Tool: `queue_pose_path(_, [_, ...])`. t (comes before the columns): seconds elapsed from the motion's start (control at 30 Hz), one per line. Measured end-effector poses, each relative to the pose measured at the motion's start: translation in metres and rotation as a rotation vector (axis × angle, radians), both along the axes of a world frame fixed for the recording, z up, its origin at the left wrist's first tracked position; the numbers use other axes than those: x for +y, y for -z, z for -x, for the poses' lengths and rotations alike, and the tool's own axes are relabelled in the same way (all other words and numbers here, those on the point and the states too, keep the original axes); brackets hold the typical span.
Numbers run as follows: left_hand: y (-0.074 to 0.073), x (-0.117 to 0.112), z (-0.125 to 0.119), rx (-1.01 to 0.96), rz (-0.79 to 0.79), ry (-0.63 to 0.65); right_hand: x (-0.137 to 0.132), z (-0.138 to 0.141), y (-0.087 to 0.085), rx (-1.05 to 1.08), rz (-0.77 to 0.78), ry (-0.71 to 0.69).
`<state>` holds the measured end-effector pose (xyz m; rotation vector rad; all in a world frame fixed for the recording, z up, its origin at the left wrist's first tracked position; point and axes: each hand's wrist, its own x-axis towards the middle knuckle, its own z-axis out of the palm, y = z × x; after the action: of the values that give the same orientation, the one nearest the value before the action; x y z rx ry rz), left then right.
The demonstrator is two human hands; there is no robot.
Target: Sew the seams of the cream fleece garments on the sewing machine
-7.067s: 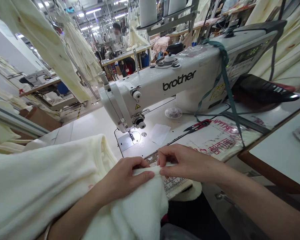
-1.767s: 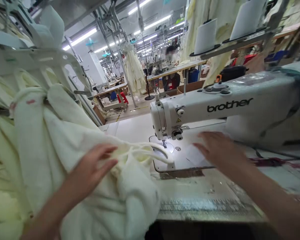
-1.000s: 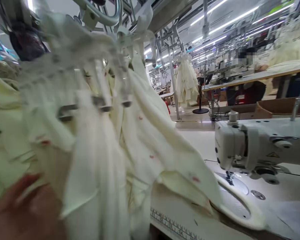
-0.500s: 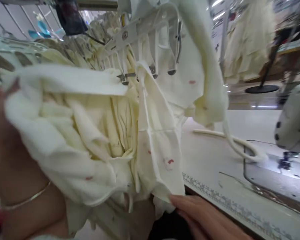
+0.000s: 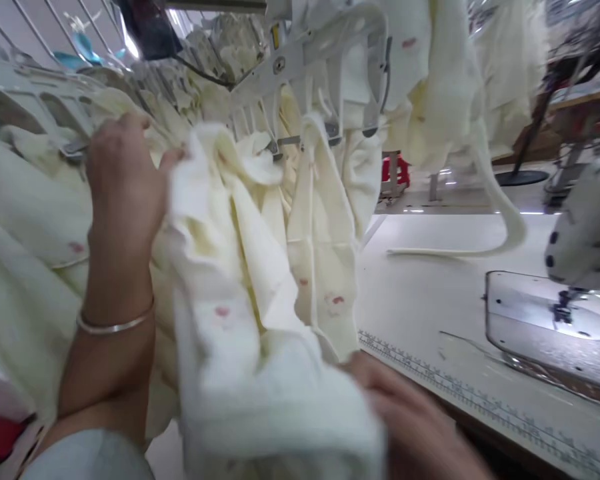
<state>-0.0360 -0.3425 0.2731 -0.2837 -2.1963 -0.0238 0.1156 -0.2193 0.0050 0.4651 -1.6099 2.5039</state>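
Raised at upper left, my left hand wears a silver bangle. Its fingers are curled and its thumb meets the top edge of a cream garment; the fingertips are hidden. That soft, thick garment hangs in folds in front of me, with a small reddish mark on it. Low on the right, my right hand is blurred, its fingers closed at the garment's edge near the lower tip of a cream panel. This panel hangs from a white clip hanger and has reddish marks too.
More cream garments hang at the left. At the right, a sewing machine stands on a white table with a printed ruler along its edge. A cream strip trails onto the table. Further back is a black round base.
My left hand has moved up and to the right from the left edge. The cream garment has swung down and right, its opening narrowed. My right hand has risen slightly.
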Motion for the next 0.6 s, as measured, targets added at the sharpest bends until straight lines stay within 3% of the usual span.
queue_pose_path(0.03, [0.015, 0.008, -0.006, 0.057, -0.026, 0.155, 0.021, -0.009, -0.007, -0.031, 0.114, 0.052])
queue_pose_path(0.1, [0.061, 0.025, -0.02, 0.0, -0.046, 0.606, 0.063, -0.022, -0.021, -0.059, 0.176, 0.193])
queue_pose_path(0.17, [0.114, 0.045, -0.034, -0.308, 0.084, 1.03, 0.099, -0.029, -0.032, -0.108, 0.066, 0.401])
queue_pose_path(0.23, [0.152, 0.07, -0.042, -0.436, 0.352, 1.114, 0.127, -0.029, -0.039, -0.142, -0.15, 0.686])
queue_pose_path(0.27, [0.161, 0.083, -0.042, -0.449, 0.405, 1.094, 0.137, -0.027, -0.041, -0.148, -0.295, 0.856])
queue_pose_path(0.33, [0.155, 0.111, -0.039, -0.476, 0.323, 1.083, 0.149, -0.024, -0.041, -0.144, -0.571, 1.174])
queue_pose_path(0.4, [0.13, 0.135, -0.038, -0.555, 0.114, 1.151, 0.145, -0.026, -0.034, -0.127, -0.736, 1.417])
queue_pose_path(0.47, [0.108, 0.15, -0.044, -0.662, 0.062, 1.214, 0.127, -0.035, -0.02, -0.063, -0.81, 1.552])
queue_pose_path(0.53, [0.108, 0.154, -0.059, -0.726, 0.311, 1.161, 0.103, -0.049, 0.001, -0.05, -0.912, 1.495])
queue_pose_path(0.6, [0.135, 0.152, -0.074, -0.734, 0.638, 1.022, 0.081, -0.061, 0.028, -0.182, -0.943, 1.193])
